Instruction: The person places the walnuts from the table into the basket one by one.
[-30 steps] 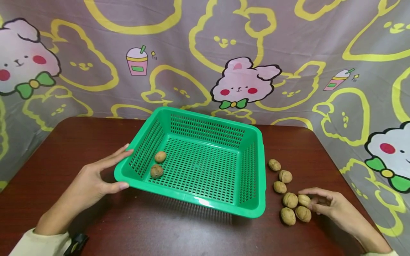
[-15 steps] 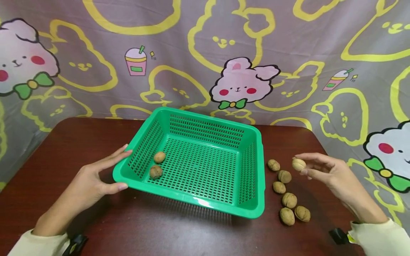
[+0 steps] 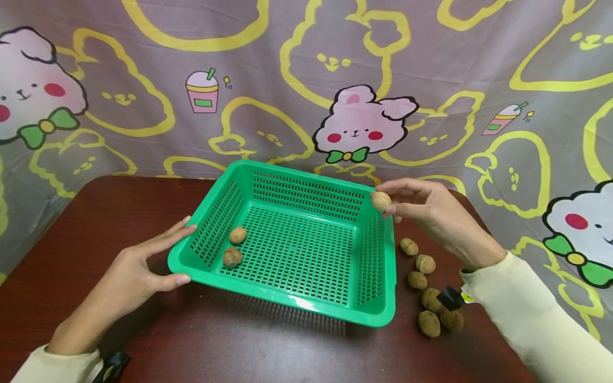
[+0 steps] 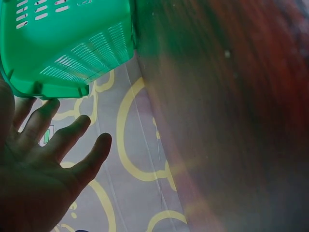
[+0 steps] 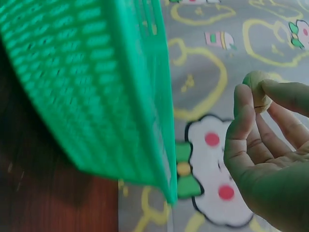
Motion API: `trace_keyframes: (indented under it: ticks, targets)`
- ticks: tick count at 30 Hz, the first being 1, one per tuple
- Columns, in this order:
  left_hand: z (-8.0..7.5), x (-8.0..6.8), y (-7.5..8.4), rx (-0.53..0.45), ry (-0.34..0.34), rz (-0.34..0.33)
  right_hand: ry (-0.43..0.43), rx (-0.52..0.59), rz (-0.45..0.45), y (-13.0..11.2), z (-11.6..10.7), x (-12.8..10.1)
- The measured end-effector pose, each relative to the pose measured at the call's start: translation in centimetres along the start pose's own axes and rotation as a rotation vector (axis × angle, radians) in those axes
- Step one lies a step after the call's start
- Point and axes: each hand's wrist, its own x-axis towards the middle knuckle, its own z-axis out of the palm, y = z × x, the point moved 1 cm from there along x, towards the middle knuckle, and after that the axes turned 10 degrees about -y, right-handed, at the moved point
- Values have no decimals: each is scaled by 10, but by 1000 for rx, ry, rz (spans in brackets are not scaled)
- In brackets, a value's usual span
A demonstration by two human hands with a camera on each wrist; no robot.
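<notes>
1. Sleeves first: cream cuffs at the bottom corners, both arms over a dark red-brown table (image 3: 268, 351).
2. Loose walnuts (image 3: 423, 264) sit in a small bunch on the table just right of the basket, five or six by my count. A couple are partly hidden behind the black wrist strap, so don't quote me.
3. Left hand (image 3: 139, 268) is spread, fingers straight, thumb and fingertips resting against the near-left corner of the green plastic basket (image 3: 287, 298). It looks like it's just steadying the basket, not really gripping it.
4. Two walnuts (image 3: 235, 246) already lie inside, down at the left end of the perforated floor, close together.
5. Right hand (image 3: 426, 205) is up in the air at the basket's far-right corner, pinching a single walnut (image 3: 381, 201) between thumb and fingertips. The right wrist view shows the same pinch (image 5: 257, 90).
6. My read: this is the carry step. The nut is right over the rim, so the next bit is moving it slightly further in and loosening the pinch so it drops inside, not off the edge.
7. Behind it all hangs a grey cartoon bunny backdrop (image 3: 306, 80).
</notes>
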Motion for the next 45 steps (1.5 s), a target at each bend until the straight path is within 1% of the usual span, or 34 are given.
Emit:
trace_keyframes:
  ticks: [2,5,7,10,13,17,22,24,30,32,38,45]
  targets:
    - [0,1,0,-3,-1,5,-51,53,-19,-4,5,13]
    - [0,1,0,-9,-2,9,-96,135,-25,-10,15,33]
    - [-1,1,1,-11,-3,8,-121,159,-33,-15,24,48]
    - [-2,-1,3,-8,-10,-3,-154,205,-40,-24,40,70]
    - [-3,-2,5,-11,-18,-13,-182,249,-27,-31,58,92]
    - [-4,-3,6,-12,-18,-16,-211,282,1,-33,84,122]
    - [-5,-4,6,-32,-17,-14,-263,258,32,-26,117,149]
    - [-4,-3,6,-38,-16,-14,-282,230,42,-23,127,157]
    - [-4,-1,5,-31,-4,-2,-321,196,63,-10,152,174]
    - [-4,0,5,-32,5,4,-324,178,65,-6,158,178]
    - [-3,2,3,-26,16,9,-323,79,53,-3,172,188]
    - [-3,1,1,-28,10,7,-310,15,94,3,183,200]
